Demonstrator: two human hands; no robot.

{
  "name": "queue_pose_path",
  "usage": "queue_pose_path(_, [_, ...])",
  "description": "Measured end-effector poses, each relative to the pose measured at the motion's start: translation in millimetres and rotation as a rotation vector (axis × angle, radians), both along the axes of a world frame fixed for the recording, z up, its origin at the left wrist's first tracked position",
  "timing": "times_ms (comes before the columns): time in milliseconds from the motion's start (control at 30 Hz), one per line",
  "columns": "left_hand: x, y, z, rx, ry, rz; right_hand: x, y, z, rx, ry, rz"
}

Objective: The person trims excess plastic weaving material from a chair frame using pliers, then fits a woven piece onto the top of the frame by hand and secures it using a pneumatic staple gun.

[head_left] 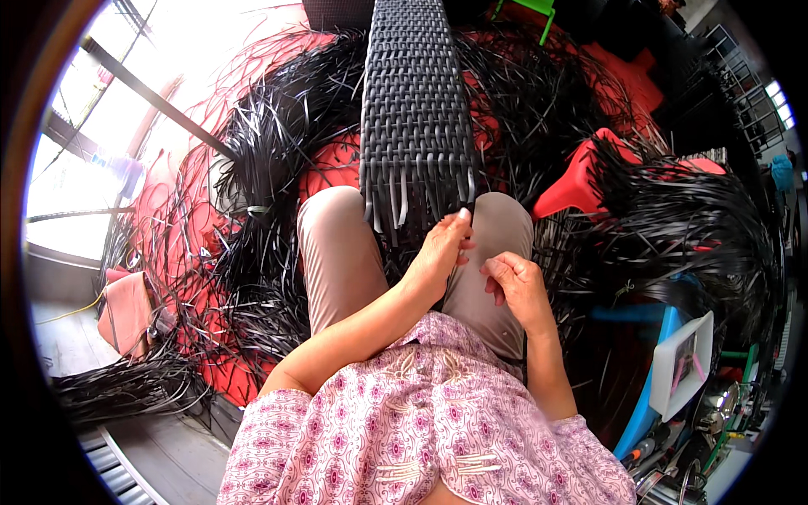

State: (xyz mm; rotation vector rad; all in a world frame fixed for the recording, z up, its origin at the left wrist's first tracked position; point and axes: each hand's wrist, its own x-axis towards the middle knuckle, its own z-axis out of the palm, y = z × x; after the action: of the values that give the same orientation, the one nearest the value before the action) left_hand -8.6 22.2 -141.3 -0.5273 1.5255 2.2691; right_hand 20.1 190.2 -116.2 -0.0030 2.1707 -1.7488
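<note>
A long dark grey woven panel of flat plastic strips runs away from me between my knees. Loose strip ends hang from its near edge, some of them paler. My left hand is closed at the right corner of that edge, its thumb pressed by a dark strip end. Just to the right, over my right thigh, my right hand is curled with thumb and fingers together. It is apart from the panel, and whatever it may hold cannot be made out.
Heaps of loose black strips cover the red floor sheet on both sides. A red plastic stool at the right bears a bundle of black strips. Nearer stand a white tray and several tools. A pink bag lies left.
</note>
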Motion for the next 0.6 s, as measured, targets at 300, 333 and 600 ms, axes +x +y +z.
queue_pose_path(300, [-13, 13, -18, 0.055, -0.004, 0.312, -11, -8, 0, -0.051, 0.034, -0.152])
queue_pose_path(333, [-13, 15, -18, 0.059, 0.016, 0.351, -13, -11, 0, -0.060, 0.046, -0.186])
queue_pose_path(600, [-22, 10, -43, 0.116, 0.144, 0.318, -55, -24, -28, -0.024, 0.163, -0.271])
